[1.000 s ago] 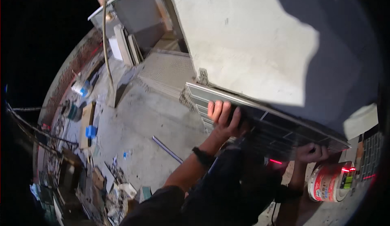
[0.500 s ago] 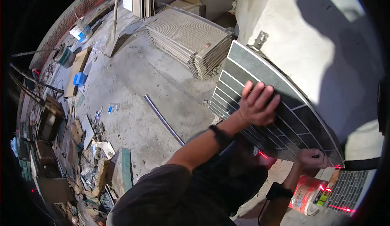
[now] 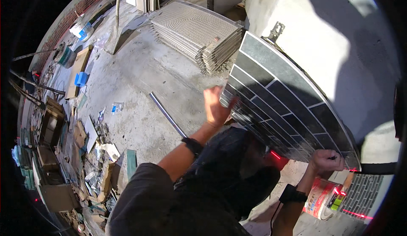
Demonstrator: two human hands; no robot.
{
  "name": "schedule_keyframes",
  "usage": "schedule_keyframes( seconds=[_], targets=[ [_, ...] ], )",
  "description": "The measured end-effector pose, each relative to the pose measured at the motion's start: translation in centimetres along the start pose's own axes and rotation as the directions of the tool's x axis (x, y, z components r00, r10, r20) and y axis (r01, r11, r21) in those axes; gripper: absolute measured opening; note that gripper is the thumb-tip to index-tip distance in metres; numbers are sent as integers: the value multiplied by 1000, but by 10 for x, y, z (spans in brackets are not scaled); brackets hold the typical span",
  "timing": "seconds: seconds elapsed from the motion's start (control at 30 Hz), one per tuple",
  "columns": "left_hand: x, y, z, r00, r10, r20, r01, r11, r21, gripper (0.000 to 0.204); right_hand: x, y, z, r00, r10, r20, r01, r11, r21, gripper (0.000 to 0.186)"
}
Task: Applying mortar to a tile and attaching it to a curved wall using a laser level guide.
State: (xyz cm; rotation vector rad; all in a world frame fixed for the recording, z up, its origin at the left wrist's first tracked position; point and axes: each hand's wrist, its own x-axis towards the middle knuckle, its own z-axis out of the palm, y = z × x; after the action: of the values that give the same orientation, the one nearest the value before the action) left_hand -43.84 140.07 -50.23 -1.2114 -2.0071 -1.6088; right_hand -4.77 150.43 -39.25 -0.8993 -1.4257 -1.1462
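Observation:
A large dark grey tile panel (image 3: 275,96) with pale brick-pattern lines leans close to the white wall on my right. At its left edge is my left hand (image 3: 217,108), slightly smeared, with the thumb apart from the fingers and near the tile face. My right hand (image 3: 326,160) is closed in a fist against the panel's lower right part. A small dark spot shows at its fingers; what they hold, if anything, I cannot make out. A metal bracket (image 3: 276,31) sticks out by the panel's upper edge.
Stacked ridged tiles (image 3: 195,28) lie ahead on the concrete floor. A thin bar (image 3: 167,113) lies left of my arm. Rubble and boards (image 3: 106,181) cover the far left. A red-and-white bucket (image 3: 318,198) stands below my right hand, near red laser lines.
My left hand has slid left off the panel's face to its left edge. The panel has shifted slightly in view. My right hand stays closed at the lower corner.

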Motion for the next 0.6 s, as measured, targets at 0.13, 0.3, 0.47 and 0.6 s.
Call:
schedule_keyframes(
  seconds=[0.13,0.3,0.47,0.6],
  targets=[
    [18,-55,-10,925,161,344,-133,986,-104,49,1,-1,-2,999,-41,17,41,999,-26,14],
    [46,-63,-6,830,241,503,-162,967,-197,35,4,-4,-5,999,-2,39,4,999,-41,17],
    [56,-65,-4,760,238,604,-99,962,-254,42,4,-4,-3,999,-22,34,23,999,-38,16],
    [59,-71,0,753,296,588,-119,940,-321,48,0,-3,-4,999,-3,49,6,998,-57,17]
  ],
)
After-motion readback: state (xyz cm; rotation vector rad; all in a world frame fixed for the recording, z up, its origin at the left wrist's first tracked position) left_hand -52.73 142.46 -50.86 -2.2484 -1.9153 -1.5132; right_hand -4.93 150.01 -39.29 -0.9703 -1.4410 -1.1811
